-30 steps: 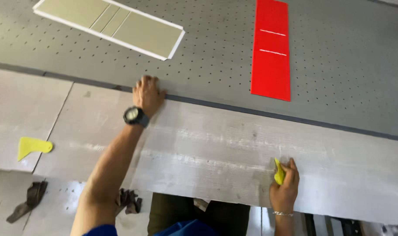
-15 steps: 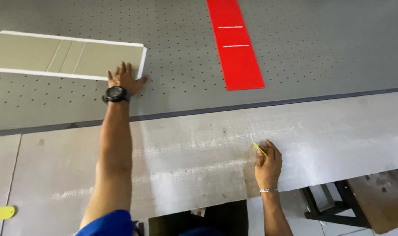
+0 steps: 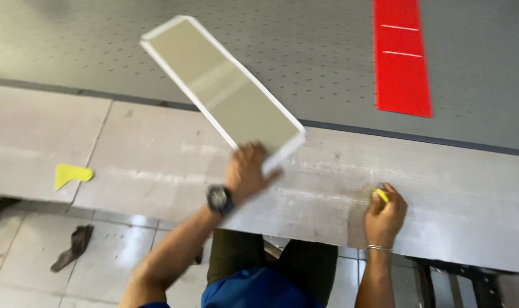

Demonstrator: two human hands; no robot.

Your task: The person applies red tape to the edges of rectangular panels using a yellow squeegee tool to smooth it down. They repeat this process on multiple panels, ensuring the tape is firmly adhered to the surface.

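My left hand (image 3: 247,173), with a black wristwatch, grips the near end of a long olive-beige panel with white edges (image 3: 219,88). The panel is lifted off the surface and slants up to the left, blurred by motion. My right hand (image 3: 386,213), wearing a thin bracelet, rests on the pale grey worktop (image 3: 470,199) near its front edge and pinches a small yellow tool (image 3: 379,194).
A red strip with two white lines (image 3: 402,57) lies on the dark perforated table (image 3: 328,51) at the back right. A yellow scraper (image 3: 71,173) sits on the worktop at the left. A dark rag (image 3: 71,248) lies on the tiled floor.
My left hand reached to the beige panel on the perforated table, took hold of it and pulled it up and back over the worktop. My right hand stayed put with the yellow tool.
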